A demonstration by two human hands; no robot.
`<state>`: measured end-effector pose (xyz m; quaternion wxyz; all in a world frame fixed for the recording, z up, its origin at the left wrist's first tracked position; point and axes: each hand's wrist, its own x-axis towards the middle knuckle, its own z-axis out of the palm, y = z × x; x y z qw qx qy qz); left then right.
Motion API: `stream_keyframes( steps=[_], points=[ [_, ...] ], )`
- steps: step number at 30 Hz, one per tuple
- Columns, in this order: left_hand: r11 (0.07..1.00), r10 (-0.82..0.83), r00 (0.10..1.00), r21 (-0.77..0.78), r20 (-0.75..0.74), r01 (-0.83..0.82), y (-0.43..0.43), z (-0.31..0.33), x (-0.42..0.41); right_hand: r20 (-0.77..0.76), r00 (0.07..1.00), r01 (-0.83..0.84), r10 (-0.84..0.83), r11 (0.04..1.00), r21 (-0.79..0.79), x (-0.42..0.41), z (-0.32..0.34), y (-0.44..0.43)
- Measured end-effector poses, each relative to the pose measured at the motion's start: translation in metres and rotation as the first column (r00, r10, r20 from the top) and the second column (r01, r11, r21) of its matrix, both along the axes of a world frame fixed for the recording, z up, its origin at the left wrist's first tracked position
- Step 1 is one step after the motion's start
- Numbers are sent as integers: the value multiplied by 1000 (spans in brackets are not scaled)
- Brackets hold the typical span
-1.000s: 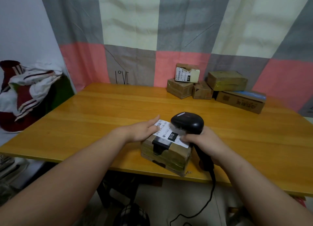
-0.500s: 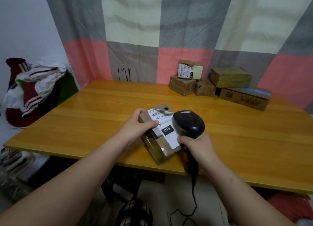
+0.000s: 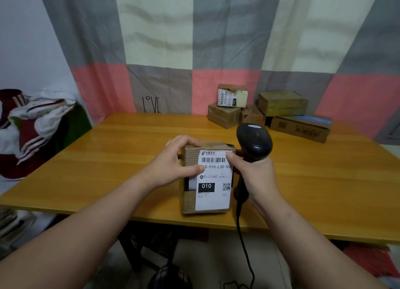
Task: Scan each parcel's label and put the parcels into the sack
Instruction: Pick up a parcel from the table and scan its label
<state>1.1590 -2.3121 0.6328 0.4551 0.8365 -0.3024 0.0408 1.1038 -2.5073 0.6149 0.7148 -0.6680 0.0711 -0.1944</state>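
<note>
We see a small brown cardboard parcel [image 3: 205,180] held up on end over the near part of the long orange-brown wooden table [image 3: 108,159], its white printed label [image 3: 214,180] turned towards us. We cannot tell whether its lower end rests on the table. Our left hand [image 3: 173,161] grips the parcel, fingers curled over its top edge and thumb lying across the label beside the barcode. Our right hand [image 3: 253,172] is closed round the handle of a black handheld barcode scanner [image 3: 254,141], and its thumb presses on the label's upper right corner. The scanner's rounded head stands up above the near part of the table, just right of the parcel, and its black cable hangs below the table's near edge.

On the table's far right part lie several more brown cardboard boxes [image 3: 281,115], stacked and touching. Off the table's left end sits a red, white and green striped cloth bundle [image 3: 32,133]. Behind the table's far edge hangs a grey, cream and pink checked curtain [image 3: 194,40].
</note>
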Motion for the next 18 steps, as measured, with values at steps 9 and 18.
stream_keyframes(
  steps=[9,18],
  points=[
    [999,-48,998,19,-29,49,-2,11,8,13,1000,-9,9,1000,-1,6,5,7],
    [911,-158,987,390,37,131,3,29,12,-58,998,-42,38,997,-63,10,16,2]
  ],
)
